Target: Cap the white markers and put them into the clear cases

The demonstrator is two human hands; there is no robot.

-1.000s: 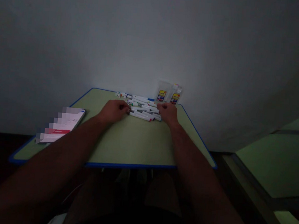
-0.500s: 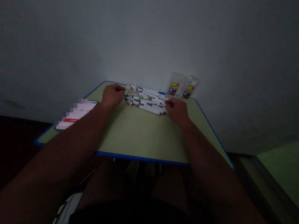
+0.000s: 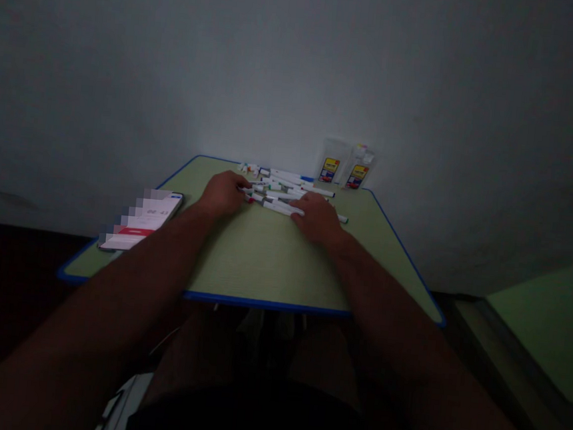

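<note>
A loose pile of white markers (image 3: 278, 207) with coloured caps lies toward the back of the table. At its left end, my left hand (image 3: 224, 193) is closed, its curled fingertips around the marker ends there. My right hand (image 3: 317, 218) reaches over the pile's right side, thumb and fingers closed on a marker near the front. The palm hides some marker ends, and one green-capped marker end (image 3: 343, 219) pokes out to the right of the hand. Small white and orange pieces (image 3: 249, 169) lie behind the pile.
Two clear pouches with yellow labels, a left pouch (image 3: 329, 168) and a right pouch (image 3: 357, 174), stand against the wall (image 3: 279, 67). A phone (image 3: 148, 219) with a lit screen rests on the left of the blue-edged table (image 3: 262, 266).
My left hand has moved right and nearer, onto the marker ends. My right hand has slid left over the pile, and marker ends now show to its right.
</note>
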